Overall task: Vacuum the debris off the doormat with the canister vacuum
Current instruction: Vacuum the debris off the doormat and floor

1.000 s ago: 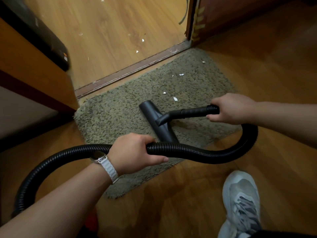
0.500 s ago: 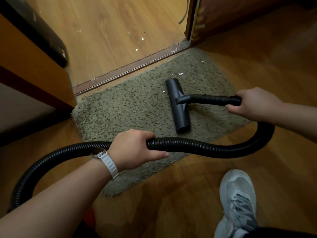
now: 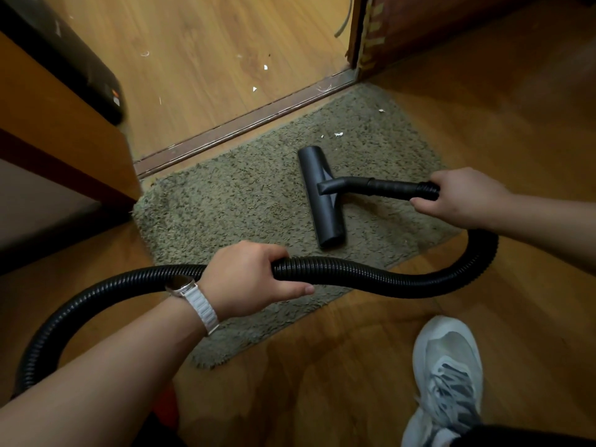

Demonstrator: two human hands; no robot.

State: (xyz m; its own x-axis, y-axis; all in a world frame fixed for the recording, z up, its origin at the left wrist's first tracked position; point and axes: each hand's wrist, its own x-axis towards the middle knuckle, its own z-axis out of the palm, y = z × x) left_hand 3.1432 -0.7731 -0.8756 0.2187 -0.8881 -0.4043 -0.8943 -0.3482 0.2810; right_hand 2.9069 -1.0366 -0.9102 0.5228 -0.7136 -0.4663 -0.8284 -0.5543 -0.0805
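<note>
A shaggy grey-green doormat (image 3: pixel 232 201) lies on the wooden floor before a door threshold. The black floor nozzle (image 3: pixel 322 198) rests flat on the mat's right half, its long side pointing away from me. My right hand (image 3: pixel 464 196) grips the hose end just behind the nozzle's tube. My left hand (image 3: pixel 250 279) is closed around the ribbed black hose (image 3: pixel 371 279), which loops from bottom left to the right hand. White debris bits (image 3: pixel 338 134) lie on the mat beyond the nozzle; another scrap (image 3: pixel 381 110) sits near the far corner. The canister is out of view.
A metal threshold strip (image 3: pixel 242 124) runs along the mat's far edge, with more white scraps (image 3: pixel 254 89) on the floor beyond. A wooden cabinet (image 3: pixel 48 130) stands at left, a door frame (image 3: pixel 361 33) at top right. My grey shoe (image 3: pixel 446 379) is at bottom right.
The nozzle swung from the mat's centre to its right half, then slid slightly nearer. White bits near the centre are gone. My right hand moved right with it; my left hand stayed put.
</note>
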